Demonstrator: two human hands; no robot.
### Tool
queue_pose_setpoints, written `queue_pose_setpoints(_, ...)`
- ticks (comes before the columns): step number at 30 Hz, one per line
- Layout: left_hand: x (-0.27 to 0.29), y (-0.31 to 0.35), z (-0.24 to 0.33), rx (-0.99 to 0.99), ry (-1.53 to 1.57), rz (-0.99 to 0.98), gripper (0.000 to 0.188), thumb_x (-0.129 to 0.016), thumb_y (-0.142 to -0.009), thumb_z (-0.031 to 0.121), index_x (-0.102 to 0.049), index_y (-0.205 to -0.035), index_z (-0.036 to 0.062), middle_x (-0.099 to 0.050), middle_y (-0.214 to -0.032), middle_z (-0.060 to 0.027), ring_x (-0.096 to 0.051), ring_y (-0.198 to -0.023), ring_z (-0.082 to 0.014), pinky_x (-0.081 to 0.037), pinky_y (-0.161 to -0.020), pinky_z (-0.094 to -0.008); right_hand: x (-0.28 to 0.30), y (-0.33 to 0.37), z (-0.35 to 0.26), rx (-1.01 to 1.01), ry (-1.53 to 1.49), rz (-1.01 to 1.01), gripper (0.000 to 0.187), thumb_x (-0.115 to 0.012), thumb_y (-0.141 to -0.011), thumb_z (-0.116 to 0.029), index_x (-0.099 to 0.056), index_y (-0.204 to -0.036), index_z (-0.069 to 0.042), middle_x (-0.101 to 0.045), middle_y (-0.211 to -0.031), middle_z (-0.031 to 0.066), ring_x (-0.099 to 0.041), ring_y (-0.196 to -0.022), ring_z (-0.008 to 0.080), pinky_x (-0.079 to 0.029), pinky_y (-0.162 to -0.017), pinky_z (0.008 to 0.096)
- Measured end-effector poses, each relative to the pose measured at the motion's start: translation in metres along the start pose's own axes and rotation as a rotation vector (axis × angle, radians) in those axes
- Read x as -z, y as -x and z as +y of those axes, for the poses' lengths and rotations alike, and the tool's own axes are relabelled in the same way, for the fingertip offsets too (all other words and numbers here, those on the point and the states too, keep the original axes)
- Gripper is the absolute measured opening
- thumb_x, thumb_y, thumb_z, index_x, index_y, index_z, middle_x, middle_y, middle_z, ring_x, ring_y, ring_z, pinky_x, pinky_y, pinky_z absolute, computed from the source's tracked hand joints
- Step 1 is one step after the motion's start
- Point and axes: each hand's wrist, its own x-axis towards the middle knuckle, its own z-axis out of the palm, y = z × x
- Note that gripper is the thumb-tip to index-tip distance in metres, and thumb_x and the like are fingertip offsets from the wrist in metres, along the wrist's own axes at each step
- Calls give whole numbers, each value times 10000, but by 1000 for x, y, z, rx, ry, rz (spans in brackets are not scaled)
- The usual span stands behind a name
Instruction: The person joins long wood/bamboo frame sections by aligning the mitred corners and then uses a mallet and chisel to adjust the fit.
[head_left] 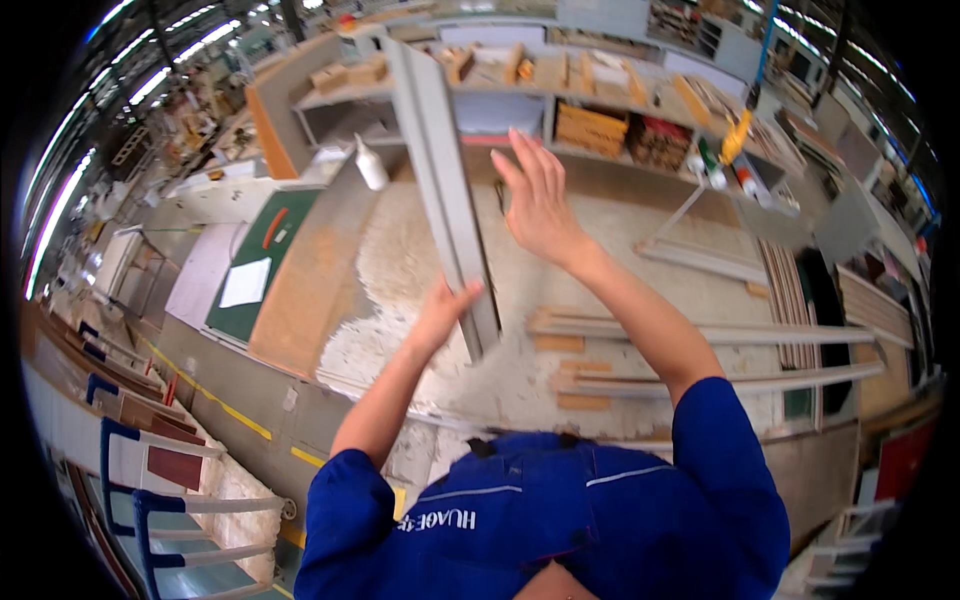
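Observation:
A long grey-white moulded strip (440, 190) stands tilted up in front of me, its far end raised and leaning left. My left hand (446, 312) is closed round its lower part, with the thumb across the face. To the right of the strip, my right hand (540, 195) is raised with its fingers apart, holding nothing. A small gap shows between those fingers and the strip's edge. Below them spreads the worktable (590, 260), its pale top worn and blotched with white near the left. A white squeeze bottle (370, 165) stands behind the strip's left side.
Similar strips (720, 332) lie on small wooden blocks (585, 402) at the right. A shelf unit (480, 85) with stacked wood pieces (590, 128) lines the back. A yellow-handled tool (735, 138) hangs at the back right. Blue-padded racks (190, 505) stand at lower left.

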Motion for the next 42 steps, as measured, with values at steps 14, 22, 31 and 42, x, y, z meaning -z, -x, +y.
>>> queue_pose_setpoints(14, -99, -46, -58, -174, 105, -80, 508, -691, -818, 23, -428, -1252, 16, -576, -1114, -65, -537, -1026, -127, -437, -907, -294, 29, 243, 47, -422, -323, -925, 583, -725, -760, -278, -504, -1239, -30, -550, -1172, 166, -485, -1129, 349, -384, -982, 423)
queue_pose_setpoints(22, -112, -41, -53, -68, 127, -80, 477, -697, -820, 44, -446, -1226, 21, -582, -1100, -47, -537, -1044, -126, -435, -918, -300, 25, 242, 43, -400, -246, -962, 425, -711, -771, -312, -593, -1123, -105, -624, -1076, 111, -579, -1037, 291, -472, -878, 410)
queue_pose_setpoints(31, -111, -28, -64, -60, 232, -104, 483, -690, -820, 30, -451, -1239, 27, -581, -1087, -40, -550, -1012, -121, -467, -877, -292, 25, 210, 16, -677, -422, -870, 457, -734, -749, -368, -618, -1073, -67, -659, -973, 134, -633, -886, 319, -501, -752, 400)
queue_pose_setpoints(42, -68, -33, -126, -306, -385, -142, 667, -834, -654, 222, -521, -1216, 47, -584, -1137, -114, -515, -1101, -289, -401, -975, -375, 20, 223, 16, -595, -367, -805, 342, -706, -784, -324, -618, -995, -69, -646, -918, 140, -610, -835, 353, -481, -699, 426)
